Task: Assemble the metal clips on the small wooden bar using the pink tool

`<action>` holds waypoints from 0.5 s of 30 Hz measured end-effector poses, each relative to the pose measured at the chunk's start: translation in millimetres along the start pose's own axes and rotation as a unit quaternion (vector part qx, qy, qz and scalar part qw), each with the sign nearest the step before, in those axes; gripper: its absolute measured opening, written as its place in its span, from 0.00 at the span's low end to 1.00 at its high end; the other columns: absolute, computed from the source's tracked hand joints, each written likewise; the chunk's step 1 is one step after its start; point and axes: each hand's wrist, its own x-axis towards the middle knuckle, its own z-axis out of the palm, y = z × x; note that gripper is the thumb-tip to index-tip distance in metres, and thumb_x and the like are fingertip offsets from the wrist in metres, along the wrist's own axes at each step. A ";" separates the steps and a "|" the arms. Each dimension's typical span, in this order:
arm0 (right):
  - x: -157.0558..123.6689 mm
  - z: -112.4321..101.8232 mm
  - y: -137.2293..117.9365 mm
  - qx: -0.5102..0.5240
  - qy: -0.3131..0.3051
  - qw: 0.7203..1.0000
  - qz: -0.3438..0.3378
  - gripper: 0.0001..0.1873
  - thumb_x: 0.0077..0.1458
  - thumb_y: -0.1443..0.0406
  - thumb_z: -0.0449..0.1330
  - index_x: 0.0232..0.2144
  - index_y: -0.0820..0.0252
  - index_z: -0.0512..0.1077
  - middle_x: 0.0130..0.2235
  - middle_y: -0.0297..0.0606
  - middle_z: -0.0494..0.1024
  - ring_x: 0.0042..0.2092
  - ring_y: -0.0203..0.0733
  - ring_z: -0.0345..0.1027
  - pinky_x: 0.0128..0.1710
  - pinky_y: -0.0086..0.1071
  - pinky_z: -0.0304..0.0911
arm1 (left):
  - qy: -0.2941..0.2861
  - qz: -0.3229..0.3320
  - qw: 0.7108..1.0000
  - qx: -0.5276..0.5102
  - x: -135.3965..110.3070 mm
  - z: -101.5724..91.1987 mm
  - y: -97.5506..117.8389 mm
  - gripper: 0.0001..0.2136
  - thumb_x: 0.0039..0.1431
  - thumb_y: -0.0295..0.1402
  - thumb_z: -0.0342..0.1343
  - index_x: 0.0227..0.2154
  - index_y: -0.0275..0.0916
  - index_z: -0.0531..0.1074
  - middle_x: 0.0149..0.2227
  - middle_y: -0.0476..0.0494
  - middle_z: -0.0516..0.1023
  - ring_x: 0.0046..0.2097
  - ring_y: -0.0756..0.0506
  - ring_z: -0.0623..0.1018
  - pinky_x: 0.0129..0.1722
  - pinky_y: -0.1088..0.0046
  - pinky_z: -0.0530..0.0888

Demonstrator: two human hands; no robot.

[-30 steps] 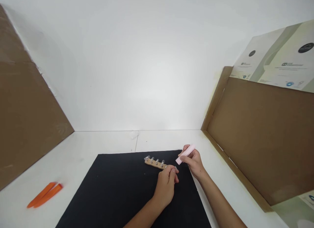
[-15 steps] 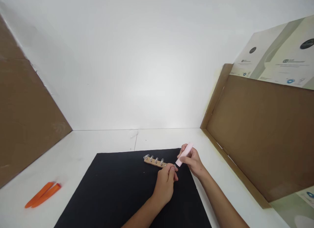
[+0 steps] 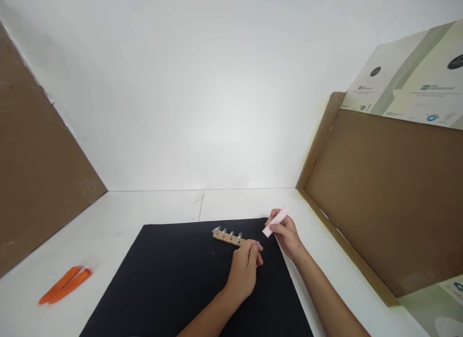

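Near the back right of the black mat (image 3: pixel 173 279), my left hand (image 3: pixel 245 267) is closed around the right end of a narrow wooden hook rack (image 3: pixel 227 237). Several shiny or clear hooks stand along the strip, and the fingers hide its right end. A small clear tip shows just above those fingers. Up and to the right, my right hand (image 3: pixel 287 234) grips a pale pink flat bar (image 3: pixel 276 222) between thumb and fingers. The bar is tilted, its lower end pointing toward the rack but apart from it.
Two orange, tapered pieces (image 3: pixel 65 285) lie side by side on the white table (image 3: pixel 119 240) at the left. Brown panels stand at the left (image 3: pixel 39 158) and right (image 3: pixel 387 192), and a white wall (image 3: pixel 202 95) rises behind.
My right hand has lifted slightly up and to the right with the pink bar, which is now tilted flatter and farther from the rack. My left hand stays nearly still.
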 end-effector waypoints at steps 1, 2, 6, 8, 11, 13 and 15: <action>-0.5 1.4 -1.2 0.026 -0.020 0.999 0.009 0.14 0.38 0.69 0.61 0.32 0.57 0.66 0.25 0.31 0.73 0.26 0.39 0.67 0.27 0.31 0.61 | 0.001 0.000 1.000 -0.007 -0.2 -0.1 0.4 0.16 0.66 0.41 0.42 0.33 0.37 0.71 0.23 0.49 0.71 0.28 0.48 0.70 0.30 0.73 0.67; -0.8 2.8 -2.0 0.048 -0.039 0.998 0.018 0.12 0.37 0.69 0.58 0.30 0.57 0.65 0.24 0.30 0.71 0.26 0.39 0.67 0.26 0.31 0.60 | 0.003 0.000 1.000 -0.015 -0.2 0.0 0.6 0.16 0.66 0.41 0.42 0.33 0.37 0.71 0.24 0.49 0.71 0.27 0.48 0.70 0.30 0.73 0.67; -1.2 5.5 -0.7 0.065 -0.083 0.994 0.039 0.08 0.35 0.69 0.54 0.23 0.56 0.61 0.23 0.29 0.64 0.22 0.37 0.64 0.19 0.29 0.55 | 0.017 -0.009 0.998 -0.058 1.5 0.9 -0.4 0.18 0.65 0.44 0.42 0.34 0.36 0.71 0.24 0.48 0.71 0.28 0.48 0.71 0.29 0.73 0.67; -2.3 5.2 0.6 0.027 -0.097 0.994 0.029 0.09 0.36 0.70 0.56 0.23 0.56 0.59 0.25 0.28 0.64 0.19 0.32 0.59 0.16 0.27 0.49 | 0.025 -0.016 0.996 -0.083 3.2 1.2 -1.4 0.18 0.65 0.45 0.43 0.35 0.35 0.71 0.24 0.48 0.71 0.27 0.49 0.71 0.28 0.74 0.67; -6.2 5.4 -0.6 -0.068 -0.126 0.990 0.000 0.13 0.39 0.72 0.61 0.27 0.56 0.59 0.31 0.30 0.72 0.19 0.28 0.53 0.17 0.25 0.47 | 0.036 -0.020 0.993 -0.110 5.4 0.6 -2.3 0.18 0.65 0.45 0.44 0.36 0.34 0.71 0.24 0.48 0.71 0.27 0.49 0.71 0.28 0.74 0.67; -9.3 7.0 -3.2 -0.140 -0.137 0.981 -0.009 0.14 0.42 0.72 0.63 0.31 0.57 0.63 0.38 0.35 0.76 0.21 0.28 0.54 0.20 0.26 0.51 | 0.039 -0.019 0.992 -0.118 6.4 -0.3 -2.4 0.18 0.64 0.45 0.45 0.37 0.34 0.72 0.25 0.48 0.71 0.27 0.49 0.71 0.28 0.74 0.67; -11.6 9.1 -5.4 -0.193 -0.145 0.970 -0.005 0.15 0.43 0.72 0.65 0.34 0.58 0.66 0.41 0.38 0.77 0.22 0.28 0.55 0.21 0.26 0.53 | 0.041 -0.021 0.991 -0.122 7.0 -1.2 -2.3 0.19 0.64 0.45 0.46 0.37 0.33 0.72 0.26 0.47 0.72 0.27 0.49 0.72 0.27 0.74 0.68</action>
